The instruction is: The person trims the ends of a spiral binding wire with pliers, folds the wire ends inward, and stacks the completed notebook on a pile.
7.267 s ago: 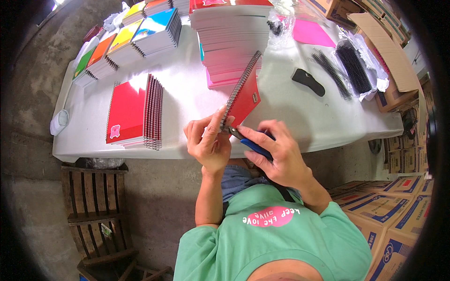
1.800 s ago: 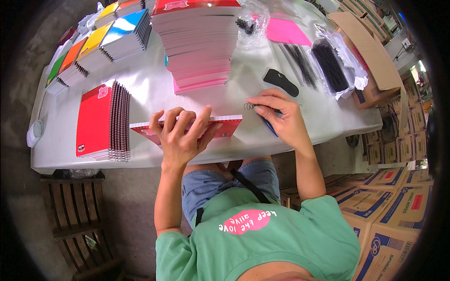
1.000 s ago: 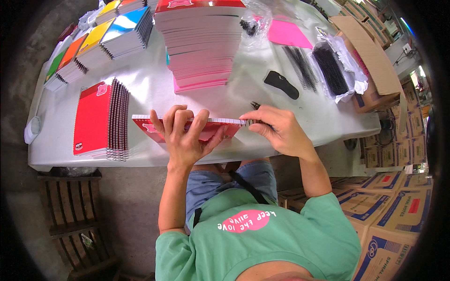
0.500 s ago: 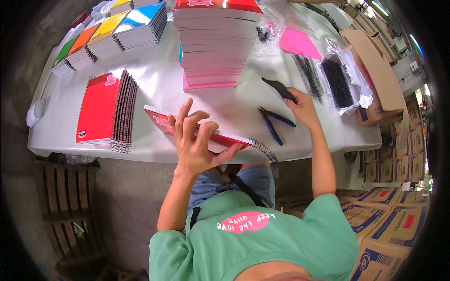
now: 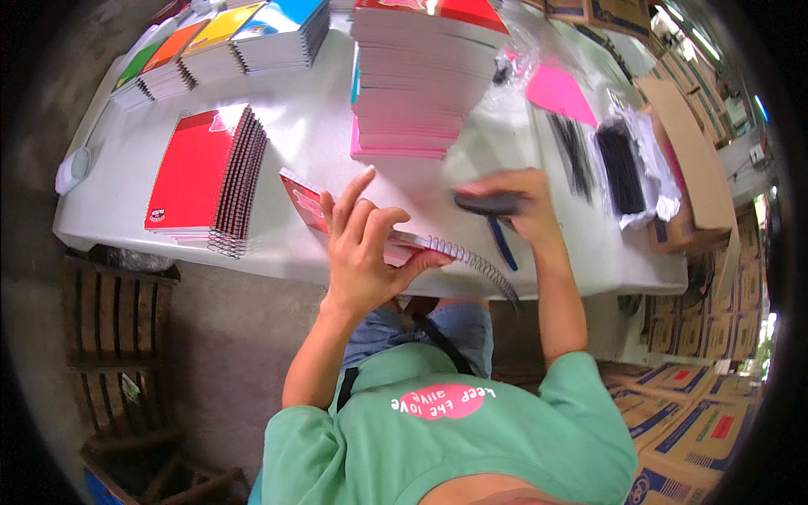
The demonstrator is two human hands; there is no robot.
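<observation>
My left hand (image 5: 364, 246) holds a red spiral notebook (image 5: 305, 199) flat at the near edge of the white table (image 5: 311, 126), its black wire spiral (image 5: 471, 261) sticking out to the right. My right hand (image 5: 515, 206), blurred, grips a dark oblong tool (image 5: 488, 202) just above the table. Blue-handled pliers (image 5: 503, 242) lie on the table right under that hand.
A stack of red notebooks (image 5: 206, 172) lies at the left. A tall pile of pink-edged notebooks (image 5: 417, 80) stands behind. Coloured notebook stacks (image 5: 223, 42) sit far left. Black spirals in plastic (image 5: 623, 164), a pink sheet (image 5: 557, 91) and cardboard boxes (image 5: 690, 168) are at the right. A wooden crate (image 5: 118, 311) stands below.
My right hand put down the blue pliers, reached to the dark tool on the table and now lifts it toward the notebook. My left hand turned the notebook flat, spiral to the right.
</observation>
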